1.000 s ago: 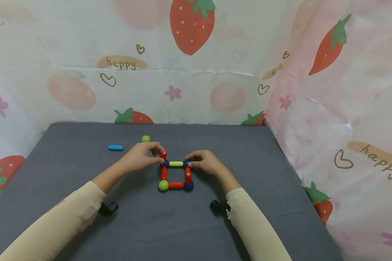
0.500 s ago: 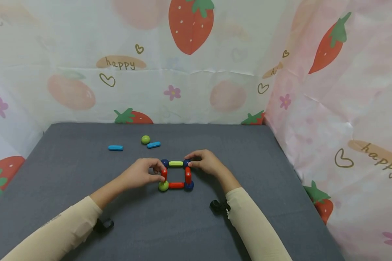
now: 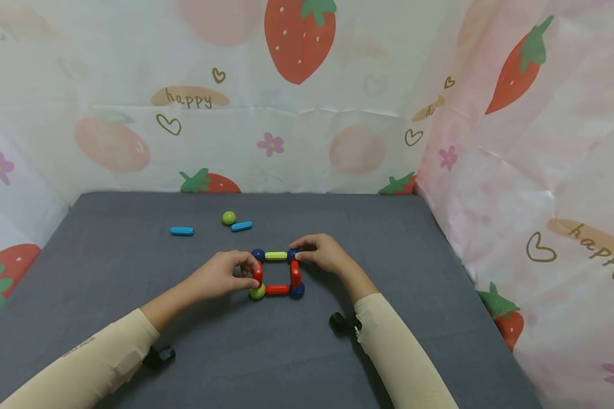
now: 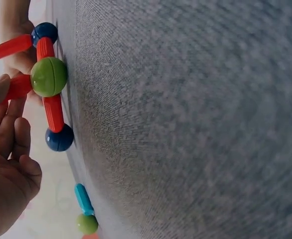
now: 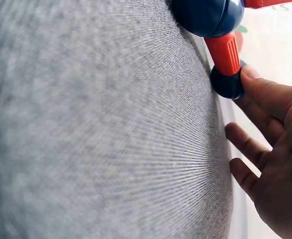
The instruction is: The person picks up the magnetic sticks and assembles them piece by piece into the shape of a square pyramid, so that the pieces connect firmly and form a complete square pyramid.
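Observation:
A square of magnetic rods and balls lies on the grey table. Its near-left corner is a green ball (image 3: 257, 292), its near-right one a dark blue ball (image 3: 297, 290), with a red rod (image 3: 277, 289) between them. My left hand (image 3: 224, 274) pinches an upright red rod (image 4: 19, 87) whose lower end meets that green ball. Another red rod (image 4: 12, 46) stands up from the near-right ball. With thumb and fingertips, my right hand (image 3: 324, 253) holds the far-right dark blue ball (image 5: 227, 83). A yellow-green rod (image 3: 276, 256) joins it to the far-left blue ball (image 3: 258, 255).
Behind the square lie a loose green ball (image 3: 229, 218) and a blue rod (image 3: 242, 226) close beside it. A second blue rod (image 3: 182, 231) is farther left. Fabric printed with strawberries (image 3: 300, 42) hangs behind the grey table (image 3: 389, 227) and along its right side.
My left hand has brought a red rod from above the far-left blue ball toward me, down onto the near-left green ball. The right hand keeps its place.

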`<state>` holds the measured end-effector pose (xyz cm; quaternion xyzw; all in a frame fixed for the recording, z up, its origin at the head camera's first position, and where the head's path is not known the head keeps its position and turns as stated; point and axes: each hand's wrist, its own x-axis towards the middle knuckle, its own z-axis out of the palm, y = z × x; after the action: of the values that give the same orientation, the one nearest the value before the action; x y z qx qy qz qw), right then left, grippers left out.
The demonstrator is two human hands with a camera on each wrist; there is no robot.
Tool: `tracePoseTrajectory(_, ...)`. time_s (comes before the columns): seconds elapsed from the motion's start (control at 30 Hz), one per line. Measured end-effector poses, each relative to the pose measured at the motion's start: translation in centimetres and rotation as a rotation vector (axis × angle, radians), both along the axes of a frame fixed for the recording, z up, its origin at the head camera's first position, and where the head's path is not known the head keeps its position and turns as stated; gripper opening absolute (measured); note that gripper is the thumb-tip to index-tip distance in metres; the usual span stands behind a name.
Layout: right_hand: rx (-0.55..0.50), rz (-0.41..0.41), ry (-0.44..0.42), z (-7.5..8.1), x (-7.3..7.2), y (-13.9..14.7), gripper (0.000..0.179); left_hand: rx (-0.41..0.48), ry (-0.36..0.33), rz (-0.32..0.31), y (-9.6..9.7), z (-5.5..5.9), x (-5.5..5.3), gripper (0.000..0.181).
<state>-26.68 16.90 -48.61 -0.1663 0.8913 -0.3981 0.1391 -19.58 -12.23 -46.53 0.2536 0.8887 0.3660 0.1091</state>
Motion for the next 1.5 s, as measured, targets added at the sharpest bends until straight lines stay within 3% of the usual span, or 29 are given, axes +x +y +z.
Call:
tracePoseTrajectory(0.43, -0.012, -0.005, -0.005, 0.2, 0.1, 0.0, 0.022, 0.005, 0.035, -0.002, -0.1, -0.1, 0.2, 0.021)
tracePoseTrajectory(0.73, -0.013, 0.001, -0.001, 0.0, 0.0, -0.1, 0.023, -0.027, 0.026, -0.002, -1.0, 0.3, -0.2, 0.027)
tracePoseTrajectory(0.9, -0.016, -0.005, 0.002, 0.1, -0.1, -0.1, 0.022, -0.026, 0.027, 0.029, -1.8, 0.8, -1.5, 0.029)
tracePoseTrajectory(1.07, -0.017, -0.009, -0.001, 0.2, -0.1, 0.0, 0.022, -0.044, 0.071, 0.047, -1.7, 1.2, -3.3, 0.029)
tracePoseTrajectory(1.23, -0.014, -0.006, 0.002, 0.1, -0.1, 0.1, 0.022, -0.085, 0.112, 0.028, -1.3, 0.8, -5.1, 0.032)
tracePoseTrajectory(1.5, -0.022, -0.009, -0.003, -0.2, 0.0, 0.0, 0.022, -0.075, -0.001, -0.041, -0.8, -0.4, -7.0, 0.034)
